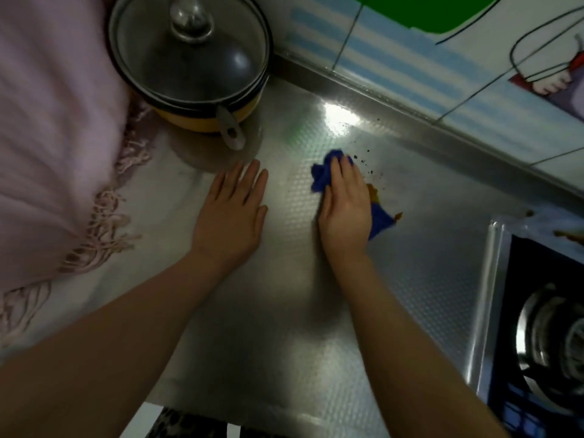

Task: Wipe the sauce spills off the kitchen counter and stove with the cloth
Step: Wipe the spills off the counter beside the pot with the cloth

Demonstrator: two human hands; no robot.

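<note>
Both arms reach out: right hand fingers press flat together on soft, light blue cloth; left hand fingers spread on the surface.

Striped blue-white tiled wall behind; light glare; pink fringed fabric left.

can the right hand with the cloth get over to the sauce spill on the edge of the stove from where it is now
Probably yes. The right hand presses the blue cloth flat on the counter, and only bare foil-covered surface lies between it and the sauce spill at the stove edge. Nothing stands in that path.
</note>
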